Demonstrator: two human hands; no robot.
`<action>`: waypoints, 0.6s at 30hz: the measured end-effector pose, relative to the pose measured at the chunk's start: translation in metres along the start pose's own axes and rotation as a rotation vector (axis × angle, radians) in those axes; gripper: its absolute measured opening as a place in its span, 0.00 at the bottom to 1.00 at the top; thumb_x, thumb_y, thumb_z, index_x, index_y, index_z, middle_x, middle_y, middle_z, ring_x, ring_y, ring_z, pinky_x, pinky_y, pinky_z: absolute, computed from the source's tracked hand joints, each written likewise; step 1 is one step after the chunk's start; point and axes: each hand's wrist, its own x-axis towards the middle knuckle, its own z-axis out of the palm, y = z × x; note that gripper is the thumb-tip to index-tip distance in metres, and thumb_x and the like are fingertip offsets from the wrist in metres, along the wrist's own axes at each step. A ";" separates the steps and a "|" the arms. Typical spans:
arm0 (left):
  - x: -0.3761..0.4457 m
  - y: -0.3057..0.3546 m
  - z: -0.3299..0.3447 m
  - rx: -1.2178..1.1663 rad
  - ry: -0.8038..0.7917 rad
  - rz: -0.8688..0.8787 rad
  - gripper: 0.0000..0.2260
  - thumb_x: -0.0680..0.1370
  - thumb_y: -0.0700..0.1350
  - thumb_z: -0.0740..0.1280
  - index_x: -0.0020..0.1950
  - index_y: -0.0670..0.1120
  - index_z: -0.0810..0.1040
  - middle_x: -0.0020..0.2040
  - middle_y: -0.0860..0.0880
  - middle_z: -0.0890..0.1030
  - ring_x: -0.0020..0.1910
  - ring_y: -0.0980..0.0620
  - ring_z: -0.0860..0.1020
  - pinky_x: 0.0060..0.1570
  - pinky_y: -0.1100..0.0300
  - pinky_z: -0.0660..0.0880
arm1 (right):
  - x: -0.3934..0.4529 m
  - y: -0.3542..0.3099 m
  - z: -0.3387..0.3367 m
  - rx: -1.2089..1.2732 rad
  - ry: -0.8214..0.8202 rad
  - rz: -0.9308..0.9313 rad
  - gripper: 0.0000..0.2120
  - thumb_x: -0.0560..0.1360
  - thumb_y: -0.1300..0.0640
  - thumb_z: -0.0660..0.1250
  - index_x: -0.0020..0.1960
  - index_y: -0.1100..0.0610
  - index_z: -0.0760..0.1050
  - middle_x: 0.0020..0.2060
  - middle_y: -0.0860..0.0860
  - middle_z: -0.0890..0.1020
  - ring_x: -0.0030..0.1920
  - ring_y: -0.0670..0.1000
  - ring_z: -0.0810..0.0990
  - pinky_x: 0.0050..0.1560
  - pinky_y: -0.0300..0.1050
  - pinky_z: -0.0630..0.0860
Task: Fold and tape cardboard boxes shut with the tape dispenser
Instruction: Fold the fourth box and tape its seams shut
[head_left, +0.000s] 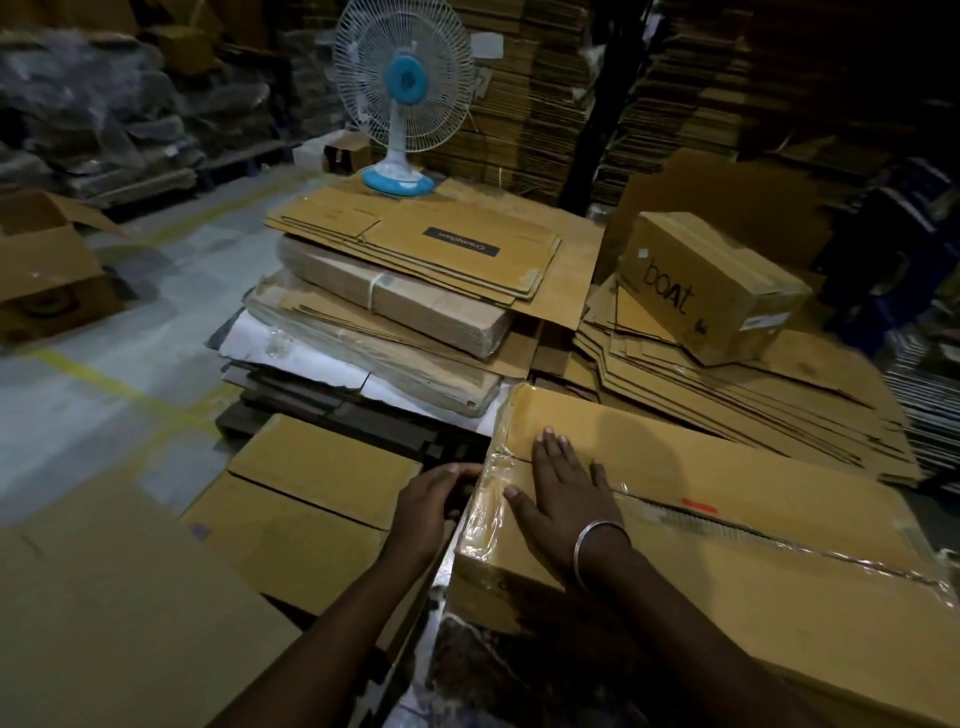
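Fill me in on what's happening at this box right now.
A person is sealing a long cardboard box. The right hand lies flat on its top, pressing clear tape over the flap seam near the box's end. The left hand curls around that end, its grip unclear. No tape dispenser is visible. Flattened cartons and a table fan sit behind.

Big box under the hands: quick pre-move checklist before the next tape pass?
1. Top flaps closed: ok, both lie flat on the big box.
2. Seam taped at the near end: ok, clear tape wraps over the left edge.
3. Seam taped along its whole length: cannot tell, the glossy strip looks wrinkled further right.
4. Right hand holding the flaps down: ok, flat on the seam, fingers straight.
5. Left hand ready: cannot tell, it curls at the box's end over something dark.
6. Tape dispenser located: cannot tell, not clearly in view.
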 end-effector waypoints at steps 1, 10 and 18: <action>0.005 0.004 0.002 0.053 0.022 0.031 0.11 0.83 0.42 0.61 0.57 0.45 0.84 0.52 0.48 0.85 0.53 0.48 0.83 0.50 0.58 0.80 | 0.000 0.000 0.002 0.003 0.005 0.001 0.39 0.79 0.31 0.41 0.82 0.52 0.37 0.81 0.47 0.37 0.80 0.47 0.37 0.78 0.56 0.40; 0.058 0.052 0.060 0.410 -0.156 0.010 0.17 0.80 0.48 0.65 0.69 0.49 0.74 0.55 0.49 0.79 0.53 0.50 0.78 0.49 0.58 0.73 | -0.002 0.000 0.002 0.025 0.018 0.011 0.39 0.80 0.31 0.42 0.82 0.52 0.37 0.80 0.46 0.38 0.80 0.46 0.37 0.79 0.55 0.40; 0.080 0.040 0.072 0.507 -0.170 -0.079 0.33 0.77 0.67 0.59 0.75 0.48 0.68 0.72 0.46 0.69 0.69 0.43 0.70 0.68 0.46 0.68 | 0.000 0.001 0.002 0.042 0.020 0.010 0.40 0.80 0.31 0.43 0.82 0.52 0.37 0.81 0.47 0.40 0.80 0.46 0.37 0.78 0.55 0.40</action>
